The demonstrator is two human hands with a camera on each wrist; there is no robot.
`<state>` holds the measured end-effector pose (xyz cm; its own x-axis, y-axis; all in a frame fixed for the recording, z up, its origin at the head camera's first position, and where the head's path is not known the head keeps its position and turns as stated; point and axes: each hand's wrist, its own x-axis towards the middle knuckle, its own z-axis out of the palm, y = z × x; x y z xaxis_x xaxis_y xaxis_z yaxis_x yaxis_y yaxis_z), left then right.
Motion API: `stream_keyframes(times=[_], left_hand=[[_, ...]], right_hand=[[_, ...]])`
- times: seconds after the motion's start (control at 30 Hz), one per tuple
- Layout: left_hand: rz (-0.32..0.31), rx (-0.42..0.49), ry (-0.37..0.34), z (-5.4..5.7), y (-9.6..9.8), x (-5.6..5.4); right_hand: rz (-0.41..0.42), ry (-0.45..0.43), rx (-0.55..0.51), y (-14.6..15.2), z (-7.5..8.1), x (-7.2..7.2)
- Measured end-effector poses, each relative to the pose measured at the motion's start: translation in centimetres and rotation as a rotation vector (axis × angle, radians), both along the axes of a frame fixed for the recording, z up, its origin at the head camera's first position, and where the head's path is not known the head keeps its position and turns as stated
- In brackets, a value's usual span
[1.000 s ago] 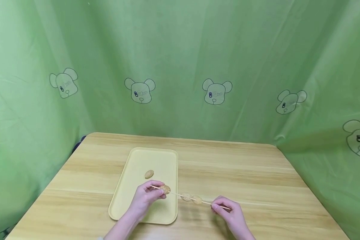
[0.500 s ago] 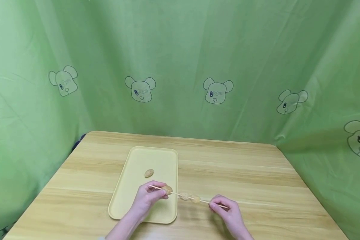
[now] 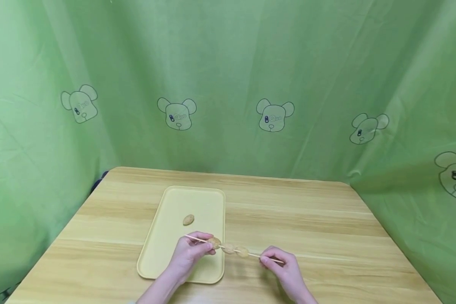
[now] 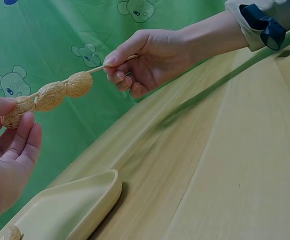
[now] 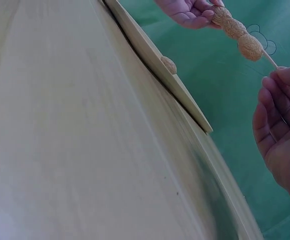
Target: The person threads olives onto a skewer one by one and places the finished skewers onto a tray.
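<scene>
You are facing a green curtain (image 3: 228, 46) that is carrying printed bear faces (image 3: 271, 120), outlined in dark line, each with a small dark mark for an eye; the pale lettering beside that mark seems to be starting with a round letter like a Q, but it is showing too faintly for you to read for sure. Between your two hands, above the surface (image 3: 327, 219) and the right edge of the tray (image 3: 197, 198), a thin, light wooden stick (image 3: 254, 255) is slanting down to the right, with three balls strung along it. The left ball (image 3: 215, 242), middle ball (image 4: 50, 96) and right ball (image 4: 79, 84) are touching in a row; they are looking oval, tan to golden brown, with a wrinkled, rough skin. Your left grip (image 3: 188, 253) is pinching the left ball between thumb and fingers, while the stick's tip is poking out past it over that hand. Your right grip (image 3: 285, 268) is pinching the stick near its other end, apart from the right ball. A loose ball (image 3: 188, 220), similarly brown and pointed at its ends, is lying in the pale yellow tray, which is resting on the wood-grained surface.
</scene>
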<state>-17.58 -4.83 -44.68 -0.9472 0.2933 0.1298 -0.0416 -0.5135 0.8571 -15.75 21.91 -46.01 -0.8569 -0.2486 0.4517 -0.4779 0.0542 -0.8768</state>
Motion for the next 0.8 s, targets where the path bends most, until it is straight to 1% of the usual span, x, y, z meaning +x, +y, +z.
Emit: stream_keyframes(times=[0.23,0.4,0.53,0.67,0.8], left_hand=[[-0.007,-0.009,0.001,0.15,0.08,0.14],[-0.03,-0.04,0.041,0.18,0.12,0.11],[-0.033,-0.059,0.059,0.23,0.04,0.03],[-0.029,-0.072,0.059,0.31,-0.02,0.0],[-0.024,-0.083,0.076,0.3,0.05,-0.03]], right_hand=[[0.001,-0.009,0.006,0.27,-0.04,0.07],[0.0,-0.025,0.029,0.68,0.09,0.31],[0.008,-0.032,0.026,0.79,0.06,0.41],[-0.009,-0.053,-0.005,0.71,-0.12,0.35],[-0.013,-0.077,-0.051,0.72,-0.36,0.29]])
